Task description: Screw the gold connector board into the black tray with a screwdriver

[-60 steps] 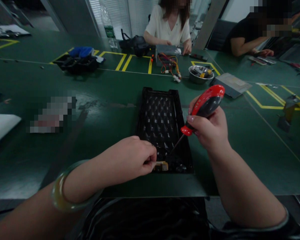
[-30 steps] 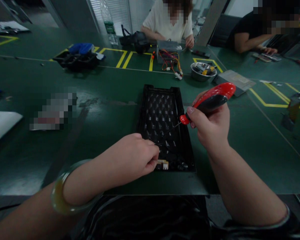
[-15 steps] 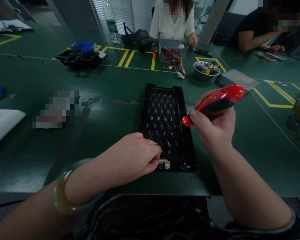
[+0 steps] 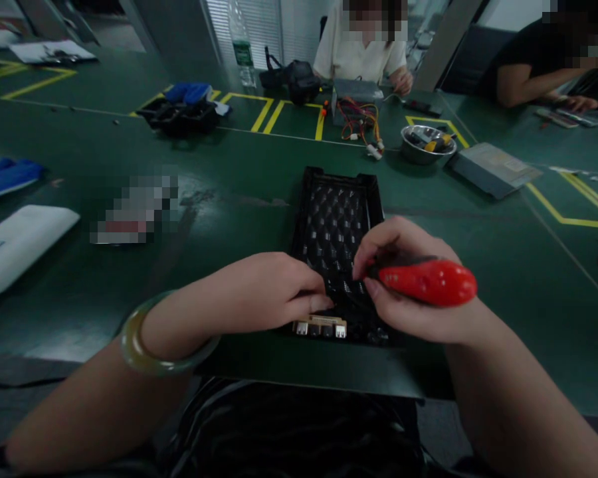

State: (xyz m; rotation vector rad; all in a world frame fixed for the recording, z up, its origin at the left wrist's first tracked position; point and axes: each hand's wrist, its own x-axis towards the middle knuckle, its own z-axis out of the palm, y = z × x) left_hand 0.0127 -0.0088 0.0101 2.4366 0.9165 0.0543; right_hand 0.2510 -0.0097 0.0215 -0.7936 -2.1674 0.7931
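A black plastic panel [image 4: 335, 219] with a patterned mesh surface and raised rim lies on the green table before me. At its near end sits a small board with USB ports [image 4: 323, 326]. The fingers of my left hand [image 4: 279, 292] are closed and bent down just above that board; whatever is between their tips is hidden. My right hand [image 4: 418, 325] grips a screwdriver with a red and black handle [image 4: 431, 282] over the panel's right side. The handle lies nearly level, pointing right, and the tool's tip is hidden by my fingers.
Farther back stand a metal box with coloured cables [image 4: 356, 103], a steel bowl of parts [image 4: 427, 145] and a black tray with blue gloves [image 4: 182, 109]. A flat grey metal piece [image 4: 496, 169] lies right, a white case [image 4: 27, 245] left. Two people sit across the table.
My right hand has come down and left with the screwdriver, whose handle now points level to the right. My left hand has shifted so the whole port board shows. The view has turned slightly left.
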